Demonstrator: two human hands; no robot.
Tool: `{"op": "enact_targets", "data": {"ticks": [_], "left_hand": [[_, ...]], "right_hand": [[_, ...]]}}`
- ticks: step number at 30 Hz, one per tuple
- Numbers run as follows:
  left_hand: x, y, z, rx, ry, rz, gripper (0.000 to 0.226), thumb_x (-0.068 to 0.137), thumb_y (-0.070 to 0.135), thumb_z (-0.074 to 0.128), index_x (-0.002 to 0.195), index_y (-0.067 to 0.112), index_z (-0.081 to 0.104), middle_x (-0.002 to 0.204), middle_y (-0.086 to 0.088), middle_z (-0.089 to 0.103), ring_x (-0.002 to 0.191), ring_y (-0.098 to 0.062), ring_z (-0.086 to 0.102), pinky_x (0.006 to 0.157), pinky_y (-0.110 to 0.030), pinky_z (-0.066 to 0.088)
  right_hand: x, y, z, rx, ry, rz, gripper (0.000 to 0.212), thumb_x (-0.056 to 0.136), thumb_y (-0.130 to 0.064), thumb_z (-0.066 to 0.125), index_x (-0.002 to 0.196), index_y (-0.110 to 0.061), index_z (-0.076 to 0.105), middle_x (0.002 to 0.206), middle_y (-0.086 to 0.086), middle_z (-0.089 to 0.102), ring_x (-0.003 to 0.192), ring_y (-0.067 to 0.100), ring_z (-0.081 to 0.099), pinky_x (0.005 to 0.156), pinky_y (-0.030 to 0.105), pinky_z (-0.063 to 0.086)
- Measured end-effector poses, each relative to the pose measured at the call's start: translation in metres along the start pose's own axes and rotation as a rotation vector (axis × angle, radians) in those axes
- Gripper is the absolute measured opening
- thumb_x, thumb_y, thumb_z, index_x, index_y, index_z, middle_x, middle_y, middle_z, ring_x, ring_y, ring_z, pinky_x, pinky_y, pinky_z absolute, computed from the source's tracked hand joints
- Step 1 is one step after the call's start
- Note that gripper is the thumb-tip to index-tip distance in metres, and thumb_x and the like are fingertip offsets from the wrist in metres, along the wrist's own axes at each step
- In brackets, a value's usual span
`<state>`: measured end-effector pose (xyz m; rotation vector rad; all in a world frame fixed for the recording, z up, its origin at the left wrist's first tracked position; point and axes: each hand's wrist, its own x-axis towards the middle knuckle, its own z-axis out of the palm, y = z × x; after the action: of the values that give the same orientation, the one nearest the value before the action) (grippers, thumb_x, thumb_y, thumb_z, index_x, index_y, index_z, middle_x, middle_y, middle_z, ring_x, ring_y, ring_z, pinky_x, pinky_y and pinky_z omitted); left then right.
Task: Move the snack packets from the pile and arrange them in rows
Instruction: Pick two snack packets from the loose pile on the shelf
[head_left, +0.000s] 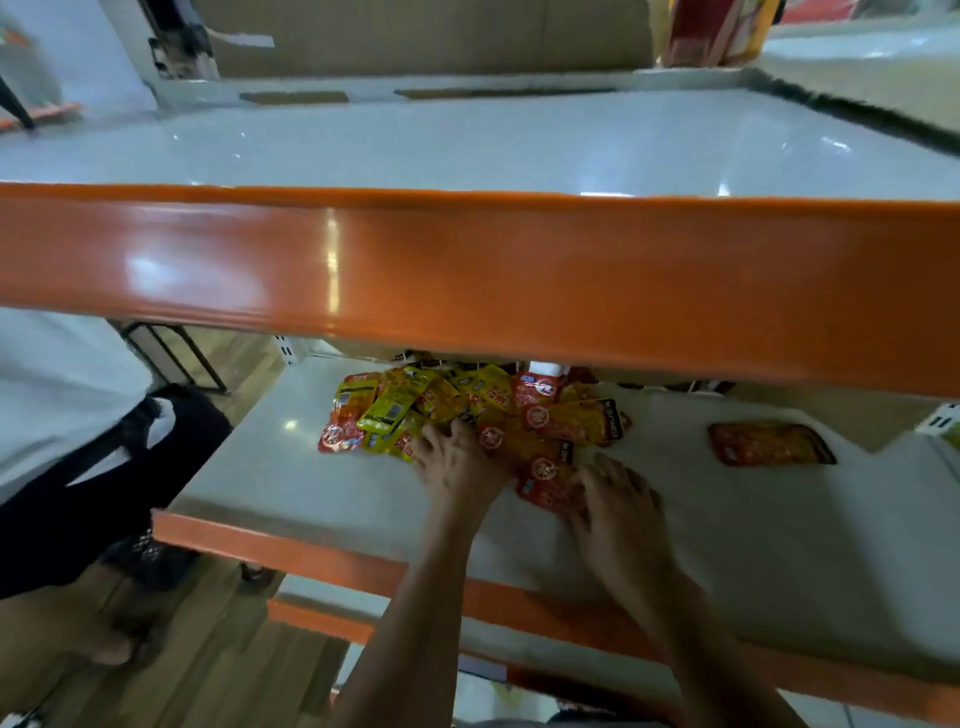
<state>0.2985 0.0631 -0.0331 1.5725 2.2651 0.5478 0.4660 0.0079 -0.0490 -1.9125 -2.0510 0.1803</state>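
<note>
Most snack packets still sit in a messy pile at the back of the shelf. One packet lies alone, far to the right. The left hand rests flat on the pile. The right hand presses a red packet. No rows yet.

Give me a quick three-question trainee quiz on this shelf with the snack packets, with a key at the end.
1. True or false: both hands reach the pile of snack packets.
2. Which side of the pile is the lone packet on: (a) left, (b) right?
3. What colour is the shelf edge above the pile?

Key: 1 true: the left hand and right hand lie on its near edge. 2 b. 3 orange.
</note>
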Motion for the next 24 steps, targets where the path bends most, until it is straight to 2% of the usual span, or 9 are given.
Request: {"op": "enact_targets", "data": {"ticks": [3, 7, 10, 13, 15, 17, 19, 21, 24], "left_hand": [[0.003, 0.006, -0.002, -0.123, -0.022, -0.01, 0.084, 0.071, 0.049, 0.079, 0.132, 0.011, 0.035, 0.131, -0.014, 0.036, 0.13, -0.039, 0.028, 0.109, -0.052, 0.025], [-0.002, 0.012, -0.001, -0.334, -0.072, 0.072, 0.069, 0.074, 0.032, 0.079, 0.12, 0.008, 0.033, 0.115, -0.005, 0.051, 0.118, -0.034, 0.047, 0.105, -0.052, 0.033], [-0.005, 0.007, 0.002, -0.561, -0.084, 0.151, 0.062, 0.072, 0.016, 0.083, 0.11, 0.009, 0.034, 0.096, 0.004, 0.059, 0.093, -0.027, 0.063, 0.08, -0.047, 0.053], [-0.004, 0.005, 0.001, -0.742, -0.135, 0.091, 0.053, 0.069, 0.015, 0.087, 0.105, 0.016, 0.049, 0.091, 0.006, 0.065, 0.083, -0.018, 0.065, 0.071, -0.041, 0.055], [-0.002, 0.004, -0.001, -0.88, -0.172, 0.036, 0.039, 0.071, 0.013, 0.086, 0.101, 0.017, 0.061, 0.089, 0.001, 0.07, 0.078, -0.019, 0.066, 0.066, -0.036, 0.053], [-0.002, 0.001, -0.005, -1.044, -0.203, 0.002, 0.027, 0.074, 0.009, 0.083, 0.094, 0.01, 0.065, 0.084, -0.006, 0.067, 0.072, -0.018, 0.06, 0.062, -0.031, 0.047], [-0.004, -0.003, -0.007, -1.183, -0.236, -0.021, 0.026, 0.073, 0.012, 0.083, 0.091, 0.008, 0.065, 0.087, -0.013, 0.066, 0.079, -0.024, 0.062, 0.07, -0.038, 0.049], [-0.007, -0.002, -0.012, -1.261, -0.265, -0.038, 0.021, 0.076, 0.011, 0.083, 0.09, 0.01, 0.068, 0.089, -0.01, 0.069, 0.085, -0.026, 0.065, 0.078, -0.043, 0.053], [-0.013, 0.0, -0.012, -1.29, -0.315, -0.03, 0.021, 0.081, 0.007, 0.079, 0.096, -0.001, 0.067, 0.087, -0.012, 0.067, 0.08, -0.024, 0.063, 0.07, -0.034, 0.054]], "right_hand": [[-0.002, 0.001, -0.008, -0.027, -0.071, 0.035, 0.036, 0.086, -0.027, 0.063, 0.121, -0.025, 0.053, 0.119, -0.002, 0.059, 0.115, 0.025, 0.053, 0.093, 0.039, 0.04], [-0.002, 0.001, -0.012, -0.004, -0.053, 0.113, 0.052, 0.081, -0.032, 0.069, 0.127, -0.018, 0.049, 0.117, 0.008, 0.057, 0.109, 0.032, 0.054, 0.088, 0.042, 0.043], [-0.001, 0.004, -0.016, 0.089, -0.077, 0.191, 0.059, 0.079, -0.027, 0.072, 0.132, -0.015, 0.048, 0.119, 0.011, 0.055, 0.11, 0.034, 0.054, 0.089, 0.041, 0.045], [-0.003, 0.009, -0.02, 0.283, -0.12, 0.225, 0.047, 0.078, -0.031, 0.077, 0.119, -0.013, 0.061, 0.108, 0.011, 0.062, 0.099, 0.029, 0.06, 0.081, 0.035, 0.049], [-0.006, 0.012, -0.025, 0.411, -0.158, 0.287, 0.026, 0.081, -0.023, 0.072, 0.106, -0.017, 0.066, 0.096, 0.006, 0.066, 0.084, 0.018, 0.063, 0.071, 0.03, 0.05], [-0.008, 0.017, -0.031, 0.517, -0.148, 0.329, 0.008, 0.084, -0.023, 0.07, 0.089, -0.019, 0.067, 0.082, 0.002, 0.066, 0.07, 0.01, 0.061, 0.059, 0.028, 0.046], [-0.011, 0.022, -0.036, 0.578, -0.107, 0.332, 0.014, 0.086, -0.031, 0.07, 0.078, -0.02, 0.065, 0.072, -0.002, 0.065, 0.064, 0.008, 0.061, 0.054, 0.027, 0.042], [-0.013, 0.028, -0.041, 0.618, -0.06, 0.345, 0.021, 0.088, -0.034, 0.07, 0.071, -0.023, 0.063, 0.067, -0.005, 0.065, 0.064, 0.01, 0.063, 0.054, 0.027, 0.043], [-0.017, 0.039, -0.047, 0.749, 0.009, 0.423, 0.021, 0.087, -0.028, 0.071, 0.068, -0.023, 0.066, 0.066, 0.0, 0.068, 0.066, 0.019, 0.066, 0.062, 0.04, 0.052]]}}
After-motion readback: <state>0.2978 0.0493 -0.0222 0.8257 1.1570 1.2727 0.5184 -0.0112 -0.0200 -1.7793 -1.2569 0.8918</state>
